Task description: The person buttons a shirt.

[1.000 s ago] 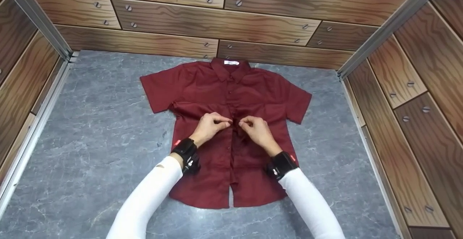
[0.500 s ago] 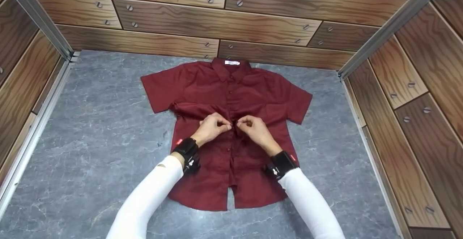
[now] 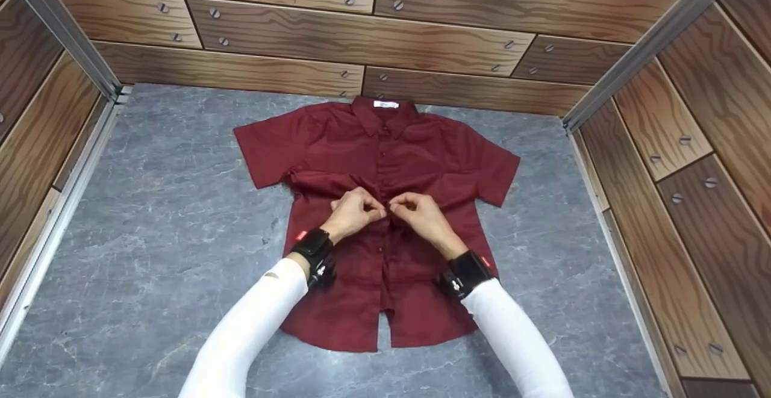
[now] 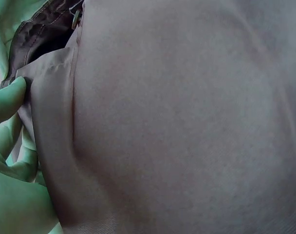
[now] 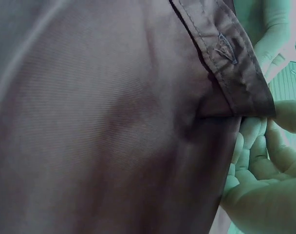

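A dark red short-sleeved shirt [image 3: 337, 301] lies front up, its collar [image 3: 384, 124] at the far end. My left hand [image 3: 354, 212] pinches the left front edge at mid-placket between thumb and fingers. Opposite it, my right hand [image 3: 426, 220] pinches the other front edge, fingertips close to the left ones. The right wrist view shows a stitched buttonhole [image 5: 227, 48] in the folded strip near the right fingers. Below the hands, a small button [image 3: 380, 249] shows on the left front. The button between the hands is hidden by fingers and cloth.
The shirt lies on a grey marbled tabletop [image 3: 168, 217]. Wood-patterned panels [image 3: 289, 31] stand behind it and along both sides, with metal rails [image 3: 656, 49] at the corners. Below the hands the two shirt fronts part, leaving a narrow gap at the hem.
My right hand has shifted slightly left, bringing its fingertips closer to my left hand's. The gap between the fronts at the hem has widened. Both hands keep pinching the cloth.
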The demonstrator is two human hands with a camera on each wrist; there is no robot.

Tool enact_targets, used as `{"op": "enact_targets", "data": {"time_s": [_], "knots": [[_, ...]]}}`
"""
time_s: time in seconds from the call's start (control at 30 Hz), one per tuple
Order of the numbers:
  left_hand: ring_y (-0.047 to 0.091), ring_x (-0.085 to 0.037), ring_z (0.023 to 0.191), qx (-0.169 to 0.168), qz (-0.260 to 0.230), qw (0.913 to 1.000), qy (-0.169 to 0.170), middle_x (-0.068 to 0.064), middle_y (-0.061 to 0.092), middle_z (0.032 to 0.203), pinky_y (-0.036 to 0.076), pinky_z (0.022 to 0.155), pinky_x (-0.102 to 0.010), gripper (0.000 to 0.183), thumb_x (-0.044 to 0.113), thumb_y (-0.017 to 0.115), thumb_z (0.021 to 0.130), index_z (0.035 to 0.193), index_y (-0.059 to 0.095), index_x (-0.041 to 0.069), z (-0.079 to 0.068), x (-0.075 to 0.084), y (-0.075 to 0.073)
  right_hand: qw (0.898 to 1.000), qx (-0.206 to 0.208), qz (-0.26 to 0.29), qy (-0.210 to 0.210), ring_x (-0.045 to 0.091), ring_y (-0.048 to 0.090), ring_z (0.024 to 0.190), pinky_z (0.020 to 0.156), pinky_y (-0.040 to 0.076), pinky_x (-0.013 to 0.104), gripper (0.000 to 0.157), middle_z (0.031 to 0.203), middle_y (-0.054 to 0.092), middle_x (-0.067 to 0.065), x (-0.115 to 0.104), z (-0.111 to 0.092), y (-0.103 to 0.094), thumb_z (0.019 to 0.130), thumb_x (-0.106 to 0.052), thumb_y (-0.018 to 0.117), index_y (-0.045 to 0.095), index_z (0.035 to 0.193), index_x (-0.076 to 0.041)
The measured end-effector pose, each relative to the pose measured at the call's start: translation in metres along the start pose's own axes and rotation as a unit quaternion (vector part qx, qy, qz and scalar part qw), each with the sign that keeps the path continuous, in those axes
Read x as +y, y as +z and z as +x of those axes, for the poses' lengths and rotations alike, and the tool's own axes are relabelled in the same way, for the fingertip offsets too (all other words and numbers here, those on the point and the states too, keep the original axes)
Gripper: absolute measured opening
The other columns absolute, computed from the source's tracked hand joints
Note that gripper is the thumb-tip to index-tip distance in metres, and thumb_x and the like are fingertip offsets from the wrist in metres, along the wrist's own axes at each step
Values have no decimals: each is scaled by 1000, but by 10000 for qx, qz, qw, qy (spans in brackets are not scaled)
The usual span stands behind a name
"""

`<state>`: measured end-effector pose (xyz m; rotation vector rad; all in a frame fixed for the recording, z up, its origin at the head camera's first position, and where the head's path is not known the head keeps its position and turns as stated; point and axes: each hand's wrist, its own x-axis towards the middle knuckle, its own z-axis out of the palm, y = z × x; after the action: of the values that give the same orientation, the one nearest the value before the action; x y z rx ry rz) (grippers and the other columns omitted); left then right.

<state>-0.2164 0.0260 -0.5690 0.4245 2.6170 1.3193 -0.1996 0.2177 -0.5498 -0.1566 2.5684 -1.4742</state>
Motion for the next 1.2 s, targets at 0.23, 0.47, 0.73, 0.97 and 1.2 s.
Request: {"op": "enact_targets", "data": {"time_s": [0.23, 0.47, 0.73, 0.97, 1.2], "knots": [[54, -21, 103, -108, 295, 9994, -127, 3, 63, 99, 31, 91, -50, 9, 29, 71, 83, 85, 78, 24, -1, 1, -1, 9998, -72, -51, -204, 12, 62, 78, 70, 48, 25, 13, 93, 72, 1, 0, 0, 2, 90, -21, 67, 74, 96, -12], [54, -22, 103, -165, 344, 9988, -300, 3, 64, 101, 30, 91, -50, 9, 29, 71, 82, 82, 78, 24, -1, 3, -1, 9993, -95, -77, -348, 11, 63, 81, 73, 49, 24, 12, 94, 72, 1, 1, 0, 4, 90, -20, 67, 74, 96, -12], [55, -23, 102, -103, 339, 9987, -368, 3, 65, 101, 30, 90, -50, 8, 29, 71, 81, 78, 76, 24, 0, 4, -1, 9949, 103, -723, -694, 11, 66, 91, 81, 50, 31, 12, 98, 73, -6, 0, -1, 5, 93, -22, 63, 74, 96, -20], [55, -22, 105, -128, 204, 9990, -380, 2, 65, 102, 31, 91, -49, 7, 26, 70, 81, 79, 76, 22, 0, 5, -2, 9918, 257, -986, -772, 8, 65, 83, 73, 51, 28, 9, 96, 71, -8, 2, -4, 9, 90, -22, 68, 71, 98, -24], [57, -21, 104, -154, -26, 9994, -322, 0, 66, 100, 34, 89, -47, 11, 23, 70, 81, 85, 76, 16, 1, 8, -7, 9888, 397, -1051, -980, 8, 66, 79, 71, 53, 29, 10, 93, 71, -8, 1, -5, 10, 90, -22, 68, 70, 99, -24]]}}
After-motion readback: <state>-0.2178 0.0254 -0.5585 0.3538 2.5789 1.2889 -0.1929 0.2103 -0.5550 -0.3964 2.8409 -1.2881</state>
